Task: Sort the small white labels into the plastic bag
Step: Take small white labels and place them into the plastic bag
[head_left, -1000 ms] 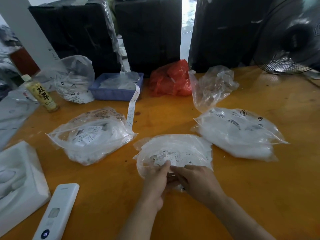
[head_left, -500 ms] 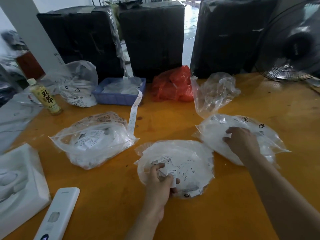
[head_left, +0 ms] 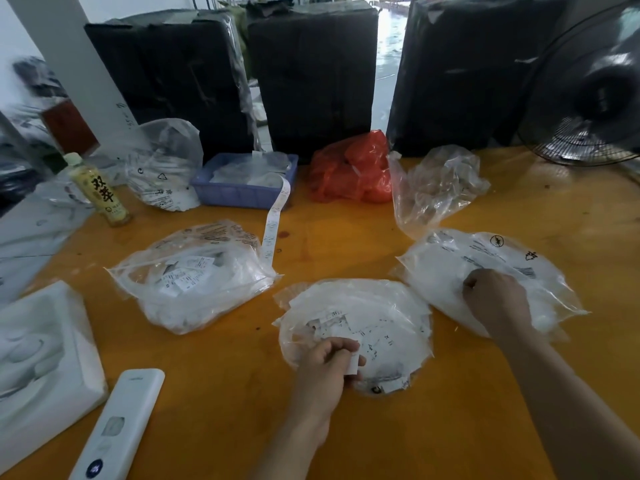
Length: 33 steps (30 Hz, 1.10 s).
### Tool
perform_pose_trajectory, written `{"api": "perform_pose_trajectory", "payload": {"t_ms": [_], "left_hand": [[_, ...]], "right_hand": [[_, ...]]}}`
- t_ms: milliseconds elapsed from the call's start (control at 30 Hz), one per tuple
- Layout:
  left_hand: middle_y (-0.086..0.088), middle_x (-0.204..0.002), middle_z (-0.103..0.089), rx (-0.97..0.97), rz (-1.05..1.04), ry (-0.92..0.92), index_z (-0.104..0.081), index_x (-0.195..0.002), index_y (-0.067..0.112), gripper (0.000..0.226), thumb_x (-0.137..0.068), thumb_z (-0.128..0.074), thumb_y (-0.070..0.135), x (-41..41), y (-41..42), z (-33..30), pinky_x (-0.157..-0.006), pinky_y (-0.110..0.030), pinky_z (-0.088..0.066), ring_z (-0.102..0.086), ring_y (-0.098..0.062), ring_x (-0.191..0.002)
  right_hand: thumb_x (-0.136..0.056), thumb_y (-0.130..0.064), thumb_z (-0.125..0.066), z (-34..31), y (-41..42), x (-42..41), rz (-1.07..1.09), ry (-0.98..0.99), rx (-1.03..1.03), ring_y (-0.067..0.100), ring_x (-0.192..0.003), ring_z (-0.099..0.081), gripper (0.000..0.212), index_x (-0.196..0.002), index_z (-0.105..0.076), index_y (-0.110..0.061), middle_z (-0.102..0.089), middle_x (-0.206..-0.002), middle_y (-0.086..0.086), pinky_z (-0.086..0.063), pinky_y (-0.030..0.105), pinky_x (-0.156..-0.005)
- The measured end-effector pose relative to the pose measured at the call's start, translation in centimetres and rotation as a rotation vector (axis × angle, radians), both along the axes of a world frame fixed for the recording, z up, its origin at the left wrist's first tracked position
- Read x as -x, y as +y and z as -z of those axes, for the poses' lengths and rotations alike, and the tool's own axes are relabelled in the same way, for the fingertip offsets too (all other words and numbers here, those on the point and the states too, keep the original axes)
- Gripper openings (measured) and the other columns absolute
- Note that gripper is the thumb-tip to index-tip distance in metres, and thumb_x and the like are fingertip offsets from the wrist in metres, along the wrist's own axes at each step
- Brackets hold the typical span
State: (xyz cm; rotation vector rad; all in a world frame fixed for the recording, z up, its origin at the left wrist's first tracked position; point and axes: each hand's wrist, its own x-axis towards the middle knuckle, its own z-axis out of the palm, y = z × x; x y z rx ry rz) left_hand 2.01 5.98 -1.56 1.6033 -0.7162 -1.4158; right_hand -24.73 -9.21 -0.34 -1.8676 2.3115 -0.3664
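Note:
A flat clear plastic bag with small white labels lies in the middle of the orange table. My left hand rests at its near edge and pinches a small stack of white labels. A second clear bag full of white labels lies to the right; my right hand lies on top of it with curled fingers gripping the plastic. A third bag of labels lies to the left.
Along the back stand a blue tray with a label strip hanging out, a red bag, a crumpled clear bag, a bottle and a fan. A white remote and a foam block lie near left.
My right hand left the middle bag and moved right onto the right bag, where its fingers curled. My left hand stayed at the middle bag's near edge with the labels.

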Motion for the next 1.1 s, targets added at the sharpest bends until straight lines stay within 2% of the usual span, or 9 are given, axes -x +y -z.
{"api": "perform_pose_trajectory", "payload": {"t_ms": [167,300,433,533,633,700,900,1033,1100], "left_hand": [[0.006,-0.089,-0.08,0.001,0.009,-0.007,-0.077,-0.104,0.021,0.023,-0.108,-0.056,0.013,-0.2,0.2,0.0,-0.071,-0.023,-0.06,-0.075,-0.011,-0.079],[0.005,-0.089,-0.08,-0.002,0.011,-0.005,-0.077,-0.104,0.021,0.025,-0.108,-0.054,0.013,-0.3,0.2,0.0,-0.071,-0.023,-0.06,-0.076,-0.014,-0.083],[0.004,-0.088,-0.08,0.001,0.007,-0.003,-0.077,-0.105,0.019,0.024,-0.108,-0.054,0.012,-0.4,0.3,0.0,-0.072,-0.025,-0.061,-0.075,-0.017,-0.085],[0.005,-0.088,-0.08,0.001,0.006,-0.005,-0.078,-0.104,0.02,0.025,-0.108,-0.054,0.013,-0.4,0.3,0.0,-0.075,-0.028,-0.063,-0.075,-0.022,-0.09],[0.005,-0.087,-0.08,0.0,-0.004,0.007,-0.078,-0.103,0.02,0.025,-0.108,-0.055,0.013,-0.5,0.4,-0.1,-0.077,-0.03,-0.064,-0.075,-0.023,-0.091],[0.004,-0.089,-0.08,0.0,-0.006,0.005,-0.078,-0.103,0.019,0.024,-0.108,-0.056,0.013,-0.6,0.5,-0.1,-0.077,-0.03,-0.064,-0.074,-0.022,-0.091],[0.007,-0.087,-0.08,0.014,0.0,0.003,-0.078,-0.103,0.021,0.025,-0.108,-0.055,0.013,-0.3,0.4,-0.2,-0.078,-0.029,-0.064,-0.074,-0.021,-0.091],[0.011,-0.092,-0.08,0.031,0.017,-0.013,-0.081,-0.099,0.025,0.03,-0.109,-0.055,0.014,-0.1,0.4,-0.7,-0.072,-0.023,-0.06,-0.075,-0.015,-0.087],[0.013,-0.096,-0.08,0.065,0.035,-0.042,-0.083,-0.096,0.028,0.034,-0.109,-0.054,0.014,0.1,0.4,-1.0,-0.067,-0.019,-0.058,-0.075,-0.012,-0.09]], "right_hand": [[-0.099,-0.016,-0.052,-0.4,0.3,0.0,0.006,0.002,0.204,0.02,-0.053,-0.051,0.019,-0.084,-0.062,-0.011,-0.056,-0.059,0.001,-0.036,0.027,-0.05],[-0.103,-0.023,-0.049,-0.7,0.3,0.4,0.012,-0.003,0.217,0.03,-0.064,-0.056,0.026,-0.088,-0.059,-0.005,-0.061,-0.068,0.008,-0.046,0.036,-0.061],[-0.099,-0.015,-0.056,-1.1,0.6,0.4,0.048,0.026,0.015,0.034,-0.084,-0.065,0.018,-0.114,-0.062,-0.007,-0.069,-0.094,0.015,-0.048,0.034,-0.065],[-0.091,0.001,-0.049,-0.8,0.5,0.4,0.085,0.061,-0.083,0.029,-0.071,-0.061,0.019,-0.087,-0.066,-0.005,-0.064,-0.079,0.011,-0.047,0.032,-0.059],[-0.094,-0.002,-0.048,-0.7,0.6,0.7,0.045,0.036,0.088,0.026,-0.056,-0.054,0.031,-0.064,-0.056,-0.005,-0.057,-0.059,0.01,-0.042,0.032,-0.052],[-0.094,-0.004,-0.052,-0.8,0.8,1.0,0.043,-0.001,0.197,0.027,-0.053,-0.051,0.033,-0.061,-0.055,-0.004,-0.056,-0.055,0.009,-0.039,0.032,-0.052],[-0.094,-0.027,-0.068,-2.2,1.6,1.4,0.094,-0.301,0.359,0.024,-0.079,-0.057,0.013,-0.083,-0.068,-0.022,-0.067,-0.082,-0.001,-0.04,0.033,-0.069],[-0.092,-0.034,-0.072,-3.7,2.7,0.6,0.121,-0.561,0.528,0.019,-0.09,-0.06,0.013,-0.093,-0.072,-0.021,-0.062,-0.117,0.001,-0.039,0.026,-0.078],[-0.093,-0.035,-0.071,-4.7,4.1,-0.7,0.057,-0.71,0.518,0.013,-0.093,-0.06,0.013,-0.093,-0.07,-0.023,-0.063,-0.114,-0.007,-0.041,0.019,-0.077]]}}
